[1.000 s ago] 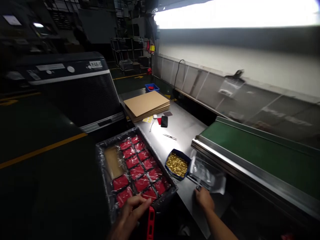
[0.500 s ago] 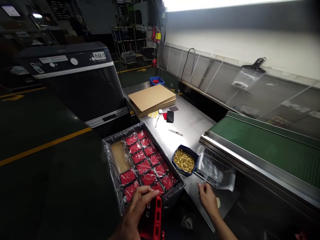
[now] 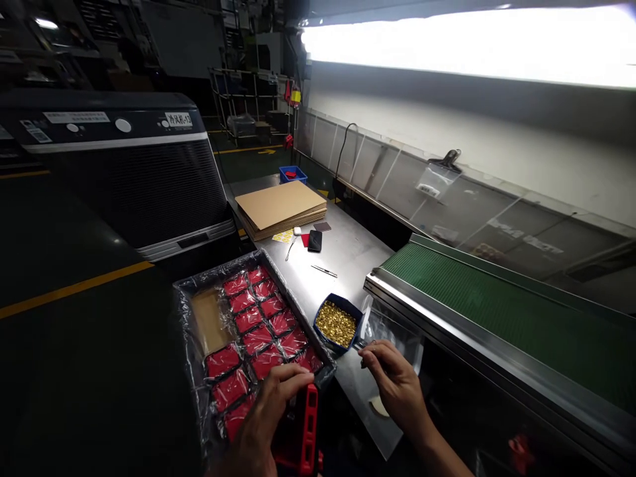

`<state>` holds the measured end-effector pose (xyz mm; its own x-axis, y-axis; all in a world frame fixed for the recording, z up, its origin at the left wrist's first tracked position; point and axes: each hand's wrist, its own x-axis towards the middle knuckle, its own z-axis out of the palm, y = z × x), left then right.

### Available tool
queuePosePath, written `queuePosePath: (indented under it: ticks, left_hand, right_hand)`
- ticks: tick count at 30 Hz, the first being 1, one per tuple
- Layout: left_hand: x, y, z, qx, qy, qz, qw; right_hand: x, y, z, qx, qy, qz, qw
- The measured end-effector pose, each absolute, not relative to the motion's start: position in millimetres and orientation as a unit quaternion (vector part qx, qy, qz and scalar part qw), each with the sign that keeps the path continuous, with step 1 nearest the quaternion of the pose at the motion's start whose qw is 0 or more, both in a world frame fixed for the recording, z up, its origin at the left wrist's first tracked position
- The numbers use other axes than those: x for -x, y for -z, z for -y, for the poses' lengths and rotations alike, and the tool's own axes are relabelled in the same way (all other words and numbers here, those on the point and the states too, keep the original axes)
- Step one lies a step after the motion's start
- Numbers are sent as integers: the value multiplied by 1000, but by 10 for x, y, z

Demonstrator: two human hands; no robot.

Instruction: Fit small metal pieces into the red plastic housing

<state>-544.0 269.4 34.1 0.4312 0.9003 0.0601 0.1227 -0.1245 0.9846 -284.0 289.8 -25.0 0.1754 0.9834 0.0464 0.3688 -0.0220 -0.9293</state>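
Note:
My left hand (image 3: 263,424) grips a red-and-black plastic part (image 3: 309,424) at the bottom middle, thumb and fingers over its upper edge. The part's red side rail has several slots; its lower end runs out of view. My right hand (image 3: 395,387) is pinched just right of it, fingertips near the front corner of a blue bin (image 3: 322,339). Whatever lies between those fingertips is too small to make out. Small gold-coloured metal pieces (image 3: 336,323) fill the bin. Left of it, a plastic-lined crate (image 3: 191,371) holds rows of wrapped red parts (image 3: 257,338).
A green conveyor belt (image 3: 472,311) runs along the right. On the metal table (image 3: 355,248) lie a cardboard stack (image 3: 281,205), a black phone-like object (image 3: 315,241), a thin pen-like tool (image 3: 324,271) and a clear plastic tray (image 3: 392,328). A dark air cooler (image 3: 134,179) stands left.
The view has swung to the right and up a little. My right hand has come up closer to the blue bin's front corner. My left hand still holds the red-and-black part.

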Motion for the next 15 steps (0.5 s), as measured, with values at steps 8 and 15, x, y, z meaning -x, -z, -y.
queuePosePath:
  ticks: [8,15]
  left_hand:
    - [4949,-230,-2573,-758,-392,-393,343]
    - [4714,-357,-2517,-778,-392,-393,294]
  right_hand:
    - [2744,-429,-2716,471,-616,394,494]
    - [2679,-571,-2597,423,-663,360,501]
